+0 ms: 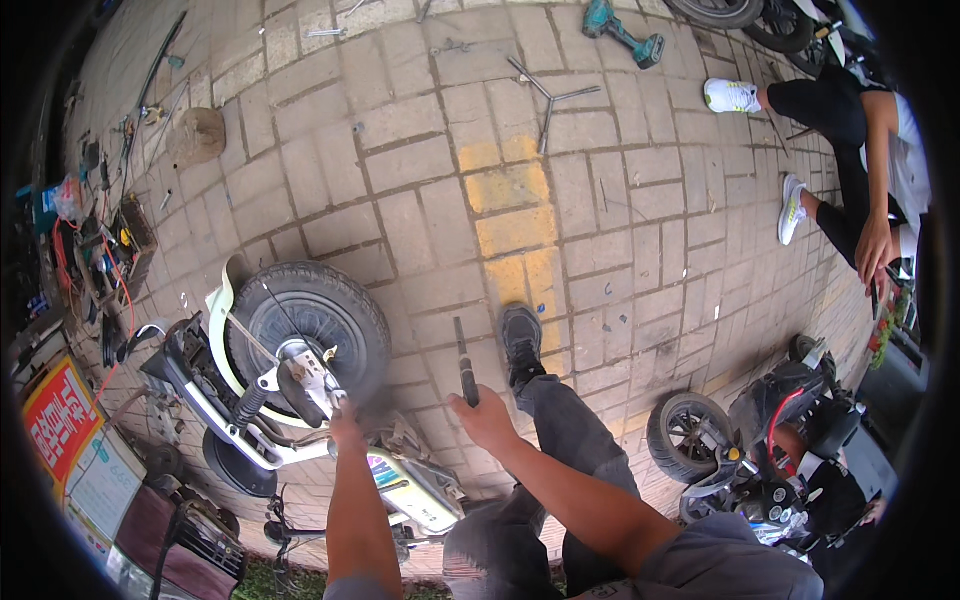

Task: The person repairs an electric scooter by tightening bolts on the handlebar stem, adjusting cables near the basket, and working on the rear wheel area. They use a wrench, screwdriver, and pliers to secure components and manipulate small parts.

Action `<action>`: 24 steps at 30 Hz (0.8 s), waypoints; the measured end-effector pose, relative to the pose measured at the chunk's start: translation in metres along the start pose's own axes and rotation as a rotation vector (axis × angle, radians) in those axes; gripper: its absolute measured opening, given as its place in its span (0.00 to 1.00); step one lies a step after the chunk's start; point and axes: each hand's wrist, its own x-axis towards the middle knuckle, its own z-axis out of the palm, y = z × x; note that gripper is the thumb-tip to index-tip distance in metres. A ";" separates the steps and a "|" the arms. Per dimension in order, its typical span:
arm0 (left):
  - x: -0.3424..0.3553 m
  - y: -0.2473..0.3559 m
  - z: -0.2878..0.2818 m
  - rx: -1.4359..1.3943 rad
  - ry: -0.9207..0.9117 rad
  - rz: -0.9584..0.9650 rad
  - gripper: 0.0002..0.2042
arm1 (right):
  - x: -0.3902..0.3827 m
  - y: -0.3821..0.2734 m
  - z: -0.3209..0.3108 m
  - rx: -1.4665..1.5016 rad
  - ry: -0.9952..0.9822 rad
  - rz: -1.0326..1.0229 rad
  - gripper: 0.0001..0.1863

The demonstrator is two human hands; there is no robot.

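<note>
A white electric scooter lies on its side at the left, its black-tyred wheel [372, 335] toward the middle. My left hand [346, 424] is closed at the lower end of the silver metal bracket [312, 378] by the wheel hub. What its fingers grip is partly hidden. In front of my legs my right hand [486, 418] is closed round the dark handle of a flat-bladed screwdriver [466, 372]. The blade points away from me and touches nothing. A black shock absorber [252, 402] sits beside the wheel on the white frame [235, 440].
A teal cordless drill [622, 36] and a three-armed wrench [549, 97] lie on the paving. At the left stand a tool box [135, 240] and a red and white sign [62, 420]. Another motorbike [760, 430] is at the lower right. A person [880, 170] sits at the right.
</note>
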 end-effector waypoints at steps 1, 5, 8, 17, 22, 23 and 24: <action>0.005 -0.010 -0.004 -0.014 0.029 0.029 0.27 | 0.003 -0.005 -0.005 -0.016 -0.024 0.028 0.19; -0.007 0.001 0.024 -0.093 0.161 0.212 0.18 | 0.036 0.001 -0.027 -0.438 0.106 -0.182 0.20; 0.001 -0.008 0.036 -0.183 0.225 0.173 0.16 | 0.075 -0.023 -0.048 -0.714 0.119 -0.369 0.21; 0.011 -0.014 0.052 -0.583 0.226 0.061 0.08 | 0.174 -0.215 -0.064 -1.561 0.189 -0.736 0.27; -0.017 0.007 0.050 -0.619 0.251 -0.001 0.07 | 0.272 -0.256 -0.064 -1.506 0.079 -0.624 0.26; -0.021 0.007 0.051 -0.641 0.279 -0.005 0.08 | 0.292 -0.270 -0.064 -1.474 0.075 -0.614 0.25; -0.017 -0.006 0.048 -0.661 0.287 0.051 0.08 | 0.314 -0.287 -0.062 -1.444 0.063 -0.610 0.24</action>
